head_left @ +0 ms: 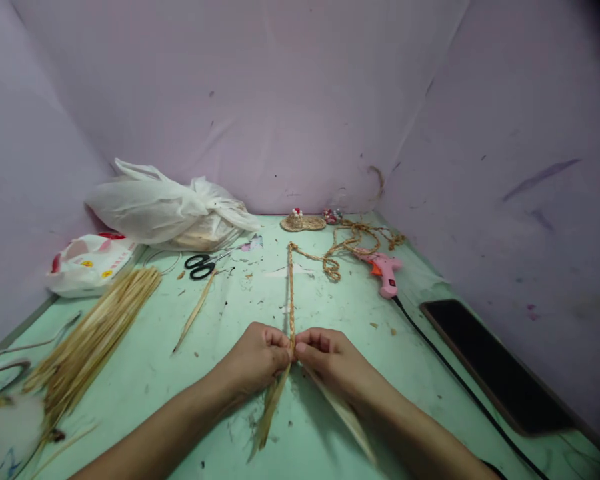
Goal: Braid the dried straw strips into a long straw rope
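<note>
The left hand (260, 357) and the right hand (337, 363) meet low in the middle, over the pale green counter (220, 400). Each grip is pinched closed, fingertips to thumb, on the thin tan braided straw cord (291, 287). The cord runs straight up from the hands, bends, then goes right into a loose, curly tangle. Loose flat straw strips (273, 410) hang out below the fingers.

On the left are a thick bundle of dry yellow straw (97, 333), scissors with black handles (200, 266) and a knotted white plastic bag (175, 210). The white packet with yellow round marks (94, 263) has pink-red writing, too small to read.

At the back sits a small woven straw piece with red and white beads (303, 223). On the right are a pink glue gun with an orange trigger (389, 275) and a flat black phone (495, 367).
</note>
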`<action>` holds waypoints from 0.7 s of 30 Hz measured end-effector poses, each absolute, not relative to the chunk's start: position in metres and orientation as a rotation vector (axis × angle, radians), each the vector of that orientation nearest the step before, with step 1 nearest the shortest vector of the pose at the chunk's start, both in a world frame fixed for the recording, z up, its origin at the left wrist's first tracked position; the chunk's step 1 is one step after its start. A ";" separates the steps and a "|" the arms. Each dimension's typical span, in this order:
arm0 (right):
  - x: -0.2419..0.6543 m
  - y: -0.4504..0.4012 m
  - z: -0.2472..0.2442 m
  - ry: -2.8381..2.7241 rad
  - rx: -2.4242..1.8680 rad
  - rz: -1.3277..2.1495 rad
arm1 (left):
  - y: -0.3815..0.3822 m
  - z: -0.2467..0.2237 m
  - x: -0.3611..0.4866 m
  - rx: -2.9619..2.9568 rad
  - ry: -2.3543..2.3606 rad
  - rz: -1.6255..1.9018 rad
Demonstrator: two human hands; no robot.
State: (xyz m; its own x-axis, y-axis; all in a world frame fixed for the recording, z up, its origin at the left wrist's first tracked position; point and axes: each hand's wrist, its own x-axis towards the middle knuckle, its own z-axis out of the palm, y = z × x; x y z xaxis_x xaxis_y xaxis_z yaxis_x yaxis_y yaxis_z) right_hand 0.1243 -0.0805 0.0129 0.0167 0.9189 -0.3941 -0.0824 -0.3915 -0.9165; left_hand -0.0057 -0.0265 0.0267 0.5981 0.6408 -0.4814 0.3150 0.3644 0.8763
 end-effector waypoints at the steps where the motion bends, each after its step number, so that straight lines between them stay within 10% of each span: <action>1: 0.123 -0.081 0.011 -0.928 -1.461 1.470 | -0.027 0.026 -0.005 1.245 0.958 0.256; 21: 0.120 -0.084 0.018 -0.934 -1.500 1.424 | -0.062 0.047 -0.009 2.175 1.261 0.104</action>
